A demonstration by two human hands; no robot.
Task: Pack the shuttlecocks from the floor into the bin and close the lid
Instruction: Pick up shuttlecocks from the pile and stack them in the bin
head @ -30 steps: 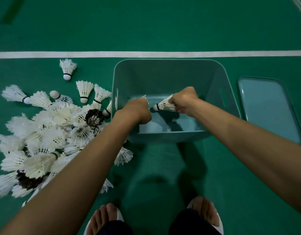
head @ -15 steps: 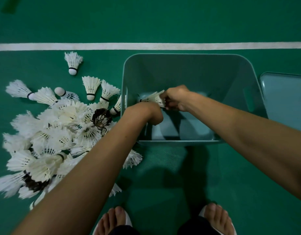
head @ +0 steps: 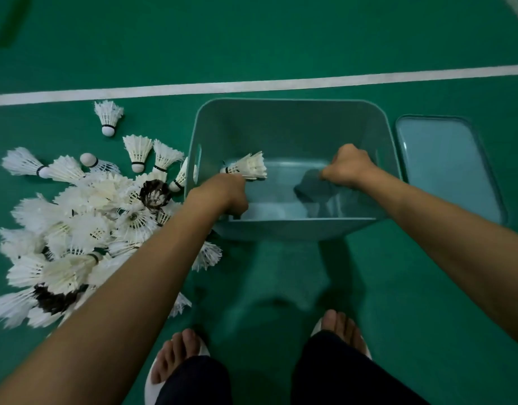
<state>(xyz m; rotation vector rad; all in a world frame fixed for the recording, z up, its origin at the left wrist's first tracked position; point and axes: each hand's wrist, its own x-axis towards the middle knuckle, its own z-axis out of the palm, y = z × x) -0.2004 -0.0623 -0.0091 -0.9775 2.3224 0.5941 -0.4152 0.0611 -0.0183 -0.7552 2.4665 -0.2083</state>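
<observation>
A teal plastic bin (head: 290, 109) stands open on the green floor in front of me. My left hand (head: 222, 194) reaches over its left wall, fingers curled, and grips a short stack of white shuttlecocks (head: 249, 168) lying sideways, corks to the left. My right hand (head: 348, 166) hovers over the right half of the bin as a fist; nothing shows in it. A large pile of white feather shuttlecocks (head: 76, 223) lies on the floor left of the bin. The bin's lid (head: 447, 168) lies flat on the floor to the right.
A white court line (head: 252, 84) runs across the floor behind the bin. Two loose shuttlecocks (head: 206, 255) lie by the bin's near left corner. My feet in white sandals (head: 179, 352) stand just in front of the bin.
My right hand brought a shuttlecock to my left hand, let it go and drew back to the right. The left hand now holds it with the others.
</observation>
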